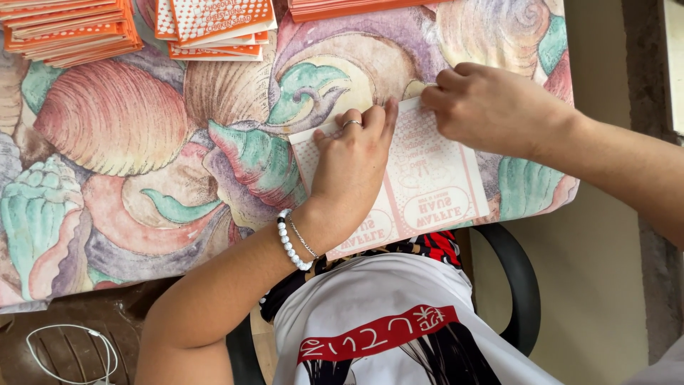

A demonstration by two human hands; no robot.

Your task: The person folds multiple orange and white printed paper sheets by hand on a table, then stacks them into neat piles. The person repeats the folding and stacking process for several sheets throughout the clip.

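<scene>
A flat white paper bag [427,178] with pale red print lies at the near edge of the table, partly over the edge. My left hand [354,160], with a ring and a bead bracelet, presses flat on the bag's left half. My right hand [484,107] pinches the bag's far right corner, fingers curled on the paper.
The table wears a cloth [142,164] printed with large shells. Stacks of orange and white printed paper bags [68,32] [217,25] lie along the far edge. A black plastic chair arm [524,285] shows below, and a brown stool with a white cable [68,349] at lower left.
</scene>
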